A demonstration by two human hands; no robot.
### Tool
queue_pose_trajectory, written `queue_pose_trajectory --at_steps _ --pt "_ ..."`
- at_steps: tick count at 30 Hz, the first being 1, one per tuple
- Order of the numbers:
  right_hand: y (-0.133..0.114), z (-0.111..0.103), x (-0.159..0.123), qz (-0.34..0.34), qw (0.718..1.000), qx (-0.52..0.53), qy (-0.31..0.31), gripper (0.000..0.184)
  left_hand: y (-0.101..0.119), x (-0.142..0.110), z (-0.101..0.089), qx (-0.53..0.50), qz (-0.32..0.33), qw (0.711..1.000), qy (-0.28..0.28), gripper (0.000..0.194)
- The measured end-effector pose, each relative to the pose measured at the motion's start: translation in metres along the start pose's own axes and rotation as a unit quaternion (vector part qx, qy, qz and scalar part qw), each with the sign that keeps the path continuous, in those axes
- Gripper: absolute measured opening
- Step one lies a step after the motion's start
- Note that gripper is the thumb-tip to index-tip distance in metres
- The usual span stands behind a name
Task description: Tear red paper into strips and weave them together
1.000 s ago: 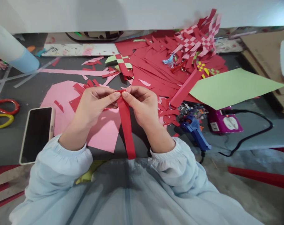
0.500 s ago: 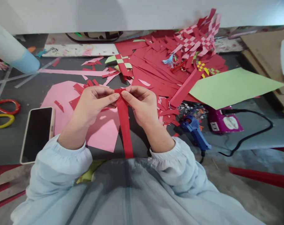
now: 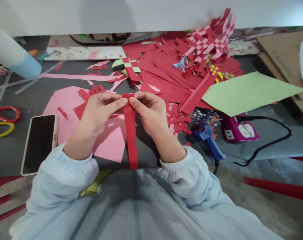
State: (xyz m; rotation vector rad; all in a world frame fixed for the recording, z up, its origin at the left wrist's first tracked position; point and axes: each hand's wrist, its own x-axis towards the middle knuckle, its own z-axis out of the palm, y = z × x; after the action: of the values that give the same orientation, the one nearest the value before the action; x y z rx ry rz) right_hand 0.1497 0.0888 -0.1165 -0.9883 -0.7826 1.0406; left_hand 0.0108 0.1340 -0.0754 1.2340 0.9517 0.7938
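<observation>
A red paper strip hangs down toward the front edge of the table, its top end pinched by both hands. My left hand grips that end between thumb and fingers from the left. Close against it, my right hand pinches the same end from the right, the two thumb tips almost touching. The fingers cover part of the strip's top, which looks folded. Under and beside my left hand lies a pink paper sheet with red scraps on it.
Left are a phone, scissors and a white-and-blue bottle. Red paper sheets and woven pieces pile up behind. Rightward lie a blue glue gun, a purple box, green paper and cardboard.
The lower end of the red strip has swung slightly left. Both hands keep their pinch at nearly the same place.
</observation>
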Motion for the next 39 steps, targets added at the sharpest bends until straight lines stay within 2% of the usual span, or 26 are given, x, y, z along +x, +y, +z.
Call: queue_pose_trajectory --at_steps 7,12,18,26,39 --pt "0.002 0.000 0.001 -0.001 0.999 0.035 0.007 0.020 -0.003 0.002 0.003 -0.070 0.018 0.997 -0.009 0.012" --pt "0.000 -0.002 0.001 0.023 0.999 0.034 -0.004 0.015 0.000 0.003 0.000 -0.003 0.034 0.999 0.016 0.009" --pt "0.001 -0.002 0.001 0.015 0.999 0.027 -0.009 0.014 0.003 0.001 -0.001 0.058 0.042 0.997 0.025 0.009" --pt "0.004 0.004 -0.001 0.002 0.999 0.050 0.019 0.018 -0.010 0.006 0.001 -0.026 0.050 0.998 0.021 0.017" --pt "0.003 0.004 0.000 0.001 0.997 0.065 0.036 0.018 -0.006 0.004 0.004 -0.064 0.011 0.998 0.014 0.014"
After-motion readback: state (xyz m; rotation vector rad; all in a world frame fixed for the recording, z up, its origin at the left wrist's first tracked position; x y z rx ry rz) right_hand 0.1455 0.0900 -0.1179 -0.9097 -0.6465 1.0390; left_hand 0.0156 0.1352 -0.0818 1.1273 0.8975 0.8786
